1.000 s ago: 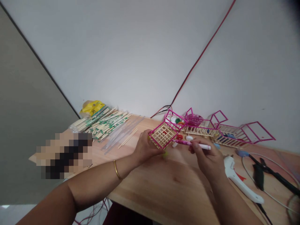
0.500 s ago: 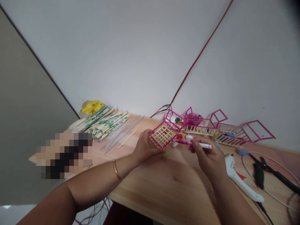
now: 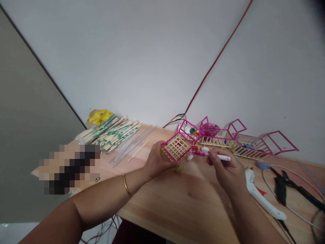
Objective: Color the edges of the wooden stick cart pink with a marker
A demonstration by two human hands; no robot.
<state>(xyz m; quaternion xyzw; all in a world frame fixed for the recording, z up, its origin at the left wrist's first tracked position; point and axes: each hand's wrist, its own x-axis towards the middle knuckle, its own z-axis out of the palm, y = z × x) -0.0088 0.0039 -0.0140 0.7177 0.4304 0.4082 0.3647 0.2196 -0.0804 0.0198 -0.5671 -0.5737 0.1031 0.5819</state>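
Observation:
My left hand [image 3: 156, 159] is closed on the near corner of a small lattice box [image 3: 177, 146] made of pale wooden sticks with pink-painted edges. The box stands tilted on the wooden table [image 3: 182, 200]. My right hand [image 3: 225, 169] pinches a pink and white marker pen [image 3: 212, 155], held level with its tip pointing left at the box. A gold bangle sits on my left wrist.
More pink-edged stick frames [image 3: 243, 140] run along the wall behind. Bundles of wrapped chopsticks [image 3: 111, 134] and loose sticks lie at the far left. A white glue gun [image 3: 261, 198], black pliers [image 3: 286, 183] and cables lie at the right. Small bottle caps [image 3: 204, 149] sit near the box.
My right hand with the pen has shifted slightly right and up. My left hand and the lattice box have stayed in place.

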